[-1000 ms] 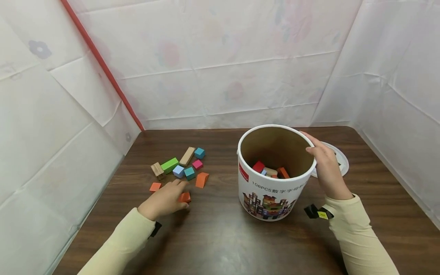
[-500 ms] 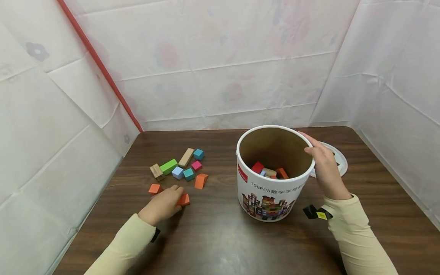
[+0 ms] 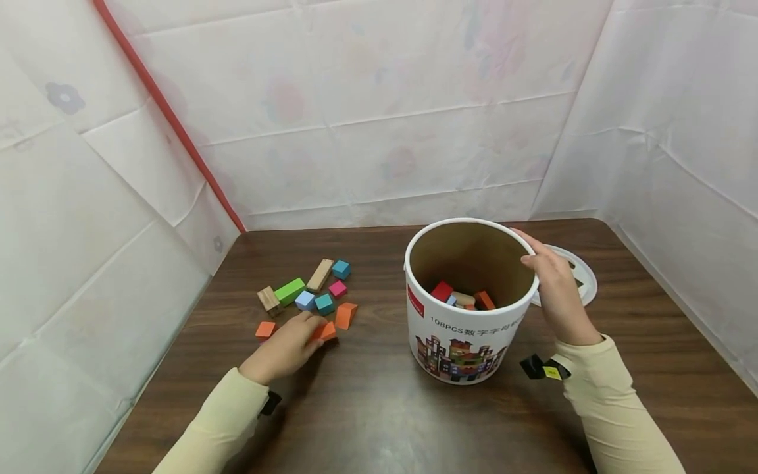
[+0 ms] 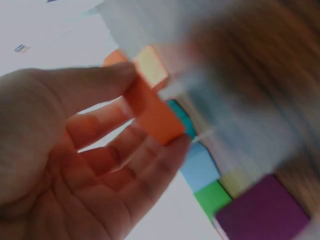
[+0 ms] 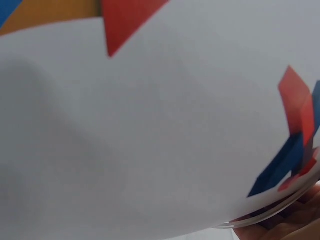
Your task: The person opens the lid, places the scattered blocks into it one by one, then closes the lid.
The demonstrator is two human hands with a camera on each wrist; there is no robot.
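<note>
Left hand (image 3: 284, 347) pinches my orange block (image 3: 328, 331); right hand (image 3: 553, 289) grips the bucket (image 3: 468, 342) at 3 o'clock, many blocks (image 3: 314, 293) left.

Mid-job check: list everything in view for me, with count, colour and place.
bucket: 1, white, printed, table centre-right, open.
blocks in bucket: several, red, orange, wood, at the bottom.
lid: 1, white, behind the bucket on the right.
loose blocks: about nine, green, blue, teal, pink, orange, wood, table left.
orange block: 1, held in the left hand.
table: 1, dark wood.
left hand: pinches the orange block.
right hand: grips the bucket rim.
</note>
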